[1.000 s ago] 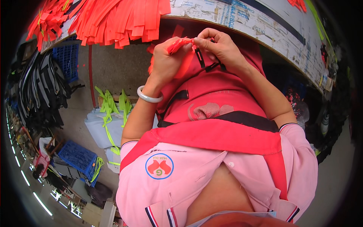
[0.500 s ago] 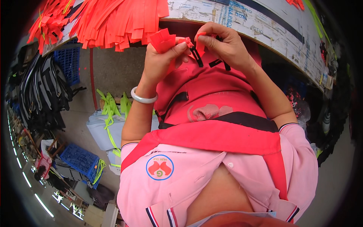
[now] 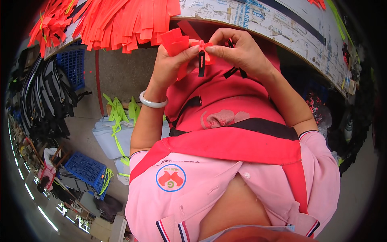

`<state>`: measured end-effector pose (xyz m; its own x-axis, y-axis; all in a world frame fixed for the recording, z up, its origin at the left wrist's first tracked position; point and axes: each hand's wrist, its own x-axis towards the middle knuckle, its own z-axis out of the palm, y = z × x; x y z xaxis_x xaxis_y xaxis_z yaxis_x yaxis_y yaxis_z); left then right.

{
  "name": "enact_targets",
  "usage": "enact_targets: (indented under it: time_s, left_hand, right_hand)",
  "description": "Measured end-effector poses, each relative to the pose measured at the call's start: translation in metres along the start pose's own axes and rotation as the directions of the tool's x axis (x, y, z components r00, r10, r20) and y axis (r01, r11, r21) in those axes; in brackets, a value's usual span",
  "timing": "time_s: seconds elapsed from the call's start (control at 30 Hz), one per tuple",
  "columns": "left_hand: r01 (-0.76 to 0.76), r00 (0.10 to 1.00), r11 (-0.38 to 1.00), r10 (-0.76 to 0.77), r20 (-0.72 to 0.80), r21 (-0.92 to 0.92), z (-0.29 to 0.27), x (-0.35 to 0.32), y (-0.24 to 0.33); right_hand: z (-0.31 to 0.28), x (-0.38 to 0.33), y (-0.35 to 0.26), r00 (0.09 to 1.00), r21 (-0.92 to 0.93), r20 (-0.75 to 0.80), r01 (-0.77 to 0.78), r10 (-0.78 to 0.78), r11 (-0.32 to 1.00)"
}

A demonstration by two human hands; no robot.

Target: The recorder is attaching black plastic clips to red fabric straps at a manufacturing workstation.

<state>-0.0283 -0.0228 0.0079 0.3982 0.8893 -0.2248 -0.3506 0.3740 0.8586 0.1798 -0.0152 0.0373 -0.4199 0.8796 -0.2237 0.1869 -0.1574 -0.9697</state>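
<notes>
Fingers of both hands, left (image 3: 169, 66) and right (image 3: 238, 52), pinch an orange strap (image 3: 177, 42) through a black buckle (image 3: 201, 63) just below the table edge (image 3: 258, 34); a loose grip could let the strap slip out.

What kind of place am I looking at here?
Probably a sewing or strap-assembly workshop: orange straps piled on the worktable, black straps hanging at left, blue crates on the floor. Both hands work an orange strap piece.
</notes>
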Motion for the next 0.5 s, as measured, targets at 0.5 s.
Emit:
enact_targets:
  time_s: [0.5]
  left_hand:
    - [-0.039,0.998,0.996,0.042,-0.039,0.074,-0.003,0.004,-0.003]
  right_hand:
    - [0.013,0.0,0.011,0.993,0.275,-0.104,-0.022,0.053,0.961]
